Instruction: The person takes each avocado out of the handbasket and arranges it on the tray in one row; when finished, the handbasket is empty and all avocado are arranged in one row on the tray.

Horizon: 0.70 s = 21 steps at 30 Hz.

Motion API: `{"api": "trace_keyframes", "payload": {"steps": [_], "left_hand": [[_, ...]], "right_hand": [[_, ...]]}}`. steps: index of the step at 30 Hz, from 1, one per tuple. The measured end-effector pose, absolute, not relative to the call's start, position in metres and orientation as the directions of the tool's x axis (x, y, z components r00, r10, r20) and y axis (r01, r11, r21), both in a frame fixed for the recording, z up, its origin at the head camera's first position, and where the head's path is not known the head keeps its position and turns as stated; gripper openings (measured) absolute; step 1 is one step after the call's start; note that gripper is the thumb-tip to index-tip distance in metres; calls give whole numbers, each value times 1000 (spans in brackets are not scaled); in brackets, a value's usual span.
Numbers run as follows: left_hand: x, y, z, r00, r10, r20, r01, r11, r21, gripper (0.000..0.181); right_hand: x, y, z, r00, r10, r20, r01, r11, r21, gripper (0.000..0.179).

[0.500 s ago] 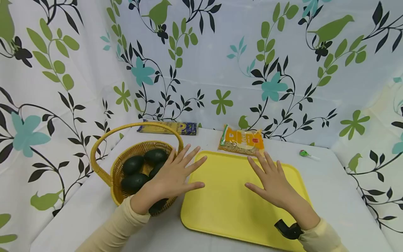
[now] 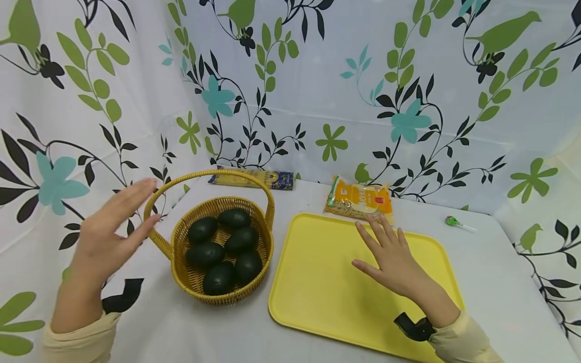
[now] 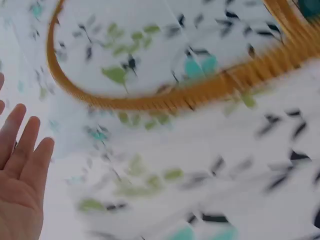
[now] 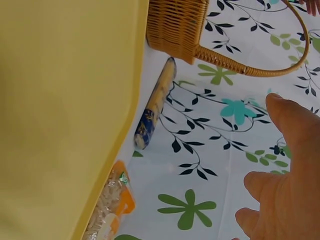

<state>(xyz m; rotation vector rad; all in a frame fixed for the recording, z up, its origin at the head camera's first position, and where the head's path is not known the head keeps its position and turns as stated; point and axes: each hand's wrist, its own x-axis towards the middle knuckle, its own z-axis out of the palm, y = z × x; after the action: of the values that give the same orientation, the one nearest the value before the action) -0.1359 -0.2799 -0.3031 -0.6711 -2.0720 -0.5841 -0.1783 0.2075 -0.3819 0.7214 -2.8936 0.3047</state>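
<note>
By the desk's [image 2: 181,327] left edge, the basket [image 2: 222,299] may tip if the left hand [image 2: 106,234], spread like the right hand [image 2: 392,264], bumps its handle [image 2: 161,244].

White table [image 2: 504,282]: wicker basket [image 2: 222,299], yellow tray [image 2: 336,282], blue-yellow packet [image 2: 253,180], orange packet [image 2: 359,198], green lollipop [image 2: 452,221].

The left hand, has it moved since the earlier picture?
Yes, left: in the head view, the left hand covered part of the basket before; now it's mostly left of it.

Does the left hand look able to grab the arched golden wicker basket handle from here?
Likely yes: the left hand hovers empty beside the handle, with nothing visible between them.
</note>
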Motion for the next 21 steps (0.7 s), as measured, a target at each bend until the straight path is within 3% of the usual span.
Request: {"api": "trace_keyframes", "payload": {"steps": [4,6,8,11,21], "left_hand": [[-133,-309,-323,-613,107,783,502,818,282,53],[-135,-314,-337,-686,96,721,446,839,312,64],[-138,-314,-348,-723,102,683,432,839,332,81],[-140,-312,-355,-739,95,667,422,837,348,84],[-141,-311,-359,-706,65,706,452,809,377,81]], "right_hand": [[-179,208,-381,-873,-447,193,-478,862,-168,79],[-179,207,-381,-872,-450,195,-481,860,-168,80],[-179,205,-380,-870,-452,197,-484,858,-169,80],[-180,203,-379,-868,-457,197,-488,857,-164,80],[-181,196,-371,-868,-453,205,-489,853,-185,79]]}}
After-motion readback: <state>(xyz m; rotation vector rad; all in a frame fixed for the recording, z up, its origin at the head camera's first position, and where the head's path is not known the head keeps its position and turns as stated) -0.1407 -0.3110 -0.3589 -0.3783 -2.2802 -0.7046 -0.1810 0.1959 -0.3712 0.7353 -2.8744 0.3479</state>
